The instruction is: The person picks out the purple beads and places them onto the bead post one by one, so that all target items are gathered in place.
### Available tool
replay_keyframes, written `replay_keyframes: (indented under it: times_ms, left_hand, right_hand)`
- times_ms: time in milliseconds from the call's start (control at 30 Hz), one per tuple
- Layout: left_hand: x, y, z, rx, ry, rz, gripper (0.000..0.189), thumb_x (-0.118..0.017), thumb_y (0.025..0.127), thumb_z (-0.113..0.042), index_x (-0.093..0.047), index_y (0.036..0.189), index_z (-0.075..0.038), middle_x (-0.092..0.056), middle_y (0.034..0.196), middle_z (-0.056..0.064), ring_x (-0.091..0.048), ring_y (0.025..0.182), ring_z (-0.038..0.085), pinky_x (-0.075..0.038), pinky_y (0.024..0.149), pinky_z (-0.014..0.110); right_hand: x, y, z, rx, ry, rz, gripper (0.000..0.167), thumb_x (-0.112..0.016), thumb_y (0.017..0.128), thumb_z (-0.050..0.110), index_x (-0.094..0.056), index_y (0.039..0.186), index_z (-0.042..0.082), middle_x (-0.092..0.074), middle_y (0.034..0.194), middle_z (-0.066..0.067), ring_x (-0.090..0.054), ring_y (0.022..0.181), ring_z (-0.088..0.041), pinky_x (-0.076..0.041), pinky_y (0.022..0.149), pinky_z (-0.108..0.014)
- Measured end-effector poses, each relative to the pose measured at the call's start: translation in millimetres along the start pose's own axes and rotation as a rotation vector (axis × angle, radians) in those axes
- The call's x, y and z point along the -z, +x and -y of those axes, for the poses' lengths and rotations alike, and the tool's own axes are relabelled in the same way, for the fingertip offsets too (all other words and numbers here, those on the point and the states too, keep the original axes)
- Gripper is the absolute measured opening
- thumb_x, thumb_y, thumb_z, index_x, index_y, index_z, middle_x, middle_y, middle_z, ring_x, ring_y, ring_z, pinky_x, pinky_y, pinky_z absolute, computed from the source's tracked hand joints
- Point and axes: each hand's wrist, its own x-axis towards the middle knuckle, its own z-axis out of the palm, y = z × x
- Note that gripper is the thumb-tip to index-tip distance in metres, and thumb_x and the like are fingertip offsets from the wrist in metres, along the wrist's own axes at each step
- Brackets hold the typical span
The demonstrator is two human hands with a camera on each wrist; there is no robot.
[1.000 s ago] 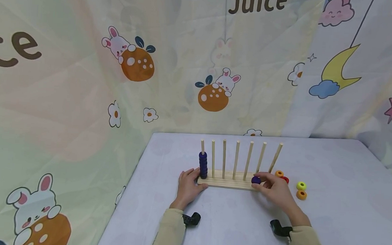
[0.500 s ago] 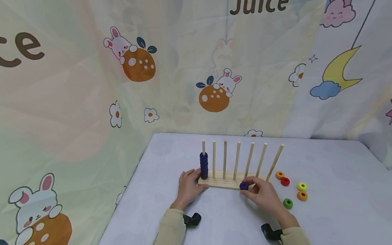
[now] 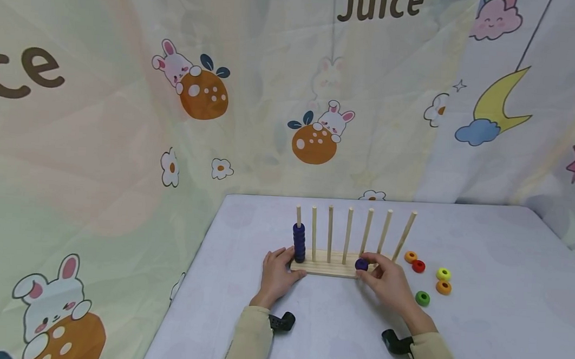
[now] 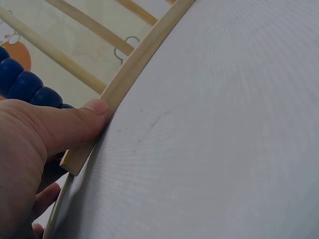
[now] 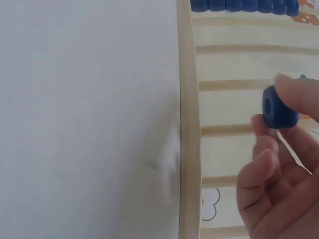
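A wooden peg rack [image 3: 331, 268] with several upright pegs stands on the table. Dark blue beads [image 3: 299, 243] are stacked on its leftmost peg; the other pegs carry none. My left hand [image 3: 276, 274] holds the left end of the base, and in the left wrist view its thumb [image 4: 82, 124] presses on the front edge. Between thumb and fingers, my right hand [image 3: 388, 282] pinches one dark blue bead [image 3: 361, 264] in front of the right half of the rack. The right wrist view shows the hole of that bead [image 5: 279, 109] facing the camera side.
Loose beads lie on the table right of the rack: an orange bead [image 3: 411, 257], a red bead [image 3: 418, 266], a yellow-green bead [image 3: 443, 274], another orange bead [image 3: 443, 287] and a green bead [image 3: 422, 298]. A printed curtain [image 3: 253, 80] hangs behind the table.
My right hand has moved left along the rack with the blue bead, then slightly up. The green bead has come into sight from behind it. My left hand stays at the base's end.
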Motion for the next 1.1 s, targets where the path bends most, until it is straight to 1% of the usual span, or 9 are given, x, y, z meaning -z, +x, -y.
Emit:
replay_keyframes:
  times_ms: [100, 200, 333, 433, 600, 733, 800, 900, 1100]
  left_hand:
    - [-0.1, -0.4, 0.5, -0.002, 0.002, 0.000, 0.067, -0.084, 0.076, -0.032, -0.060, 0.134, -0.007, -0.060, 0.135, 0.005, -0.046, 0.130, 0.030, -0.018, 0.116, 0.056]
    - [-0.2, -0.3, 1.0, -0.005, 0.001, -0.002, 0.068, -0.084, 0.076, -0.032, -0.059, 0.135, -0.007, -0.060, 0.135, 0.005, -0.046, 0.130, 0.030, -0.018, 0.116, 0.056]
    - [-0.3, -0.6, 1.2, -0.008, -0.006, -0.005, 0.069, -0.084, 0.076, -0.032, -0.059, 0.135, -0.007, -0.061, 0.134, 0.006, -0.047, 0.130, 0.031, -0.018, 0.115, 0.056]
    - [-0.8, -0.3, 1.8, -0.007, -0.007, -0.005, 0.069, -0.084, 0.076, -0.032, -0.059, 0.134, -0.006, -0.061, 0.134, 0.006, -0.047, 0.130, 0.030, -0.018, 0.115, 0.056]
    - [-1.8, 0.1, 2.9, 0.002, -0.007, 0.003, 0.069, -0.083, 0.076, -0.033, -0.059, 0.135, -0.007, -0.061, 0.134, 0.005, -0.046, 0.131, 0.030, -0.017, 0.116, 0.055]
    - [-0.7, -0.7, 3.3, 0.015, -0.010, 0.015, 0.068, -0.082, 0.077, -0.033, -0.058, 0.136, -0.008, -0.060, 0.136, 0.005, -0.045, 0.132, 0.030, -0.015, 0.117, 0.054]
    - [-0.8, -1.0, 3.6, 0.012, -0.008, 0.014, 0.068, -0.082, 0.077, -0.033, -0.058, 0.136, -0.008, -0.060, 0.136, 0.005, -0.045, 0.131, 0.030, -0.016, 0.116, 0.055]
    - [-1.3, -0.6, 3.9, 0.012, -0.008, 0.014, 0.067, -0.082, 0.077, -0.033, -0.058, 0.136, -0.009, -0.059, 0.137, 0.004, -0.045, 0.132, 0.029, -0.016, 0.117, 0.055]
    - [-0.5, 0.7, 1.7, 0.019, -0.015, 0.018, 0.067, -0.082, 0.078, -0.032, -0.059, 0.136, -0.010, -0.058, 0.138, 0.002, -0.044, 0.133, 0.029, -0.015, 0.117, 0.054]
  right_hand:
    - [1, 2.2, 2, -0.016, 0.009, -0.015, 0.041, -0.078, 0.083, 0.014, -0.062, 0.120, 0.010, -0.066, 0.106, -0.008, -0.049, 0.063, -0.012, -0.042, 0.047, -0.022]
    - [1, 3.3, 5, -0.034, 0.018, -0.028, 0.038, -0.078, 0.083, 0.015, -0.062, 0.118, 0.011, -0.066, 0.105, -0.008, -0.049, 0.062, -0.014, -0.040, 0.046, -0.022]
    - [-1, 3.5, 9, -0.048, 0.035, -0.036, 0.036, -0.078, 0.084, 0.016, -0.064, 0.116, 0.011, -0.066, 0.106, -0.008, -0.049, 0.061, -0.015, -0.041, 0.046, -0.023]
    - [-4, 4.0, 13, -0.035, 0.042, -0.036, 0.036, -0.078, 0.083, 0.016, -0.066, 0.116, 0.011, -0.067, 0.107, -0.007, -0.051, 0.063, -0.014, -0.044, 0.047, -0.022]
    - [-9, 6.0, 18, 0.016, 0.069, -0.031, 0.035, -0.080, 0.082, 0.015, -0.068, 0.114, 0.010, -0.069, 0.104, -0.007, -0.053, 0.063, -0.011, -0.046, 0.048, -0.023]
    - [-13, 10.2, 26, 0.058, 0.078, -0.030, 0.032, -0.079, 0.082, 0.015, -0.069, 0.112, 0.012, -0.069, 0.099, -0.004, -0.053, 0.063, -0.012, -0.044, 0.049, -0.022]
    - [-13, 12.7, 31, 0.071, 0.078, -0.032, 0.031, -0.079, 0.083, 0.015, -0.070, 0.112, 0.012, -0.069, 0.098, -0.004, -0.053, 0.063, -0.012, -0.043, 0.048, -0.022]
    - [-11, 17.1, 40, 0.083, 0.078, -0.036, 0.032, -0.078, 0.083, 0.015, -0.070, 0.114, 0.011, -0.070, 0.099, -0.004, -0.053, 0.062, -0.013, -0.041, 0.046, -0.023]
    - [-10, 23.2, 54, 0.110, 0.065, -0.022, 0.036, -0.077, 0.085, 0.017, -0.068, 0.118, 0.009, -0.070, 0.103, -0.006, -0.054, 0.064, -0.014, -0.045, 0.049, -0.023]
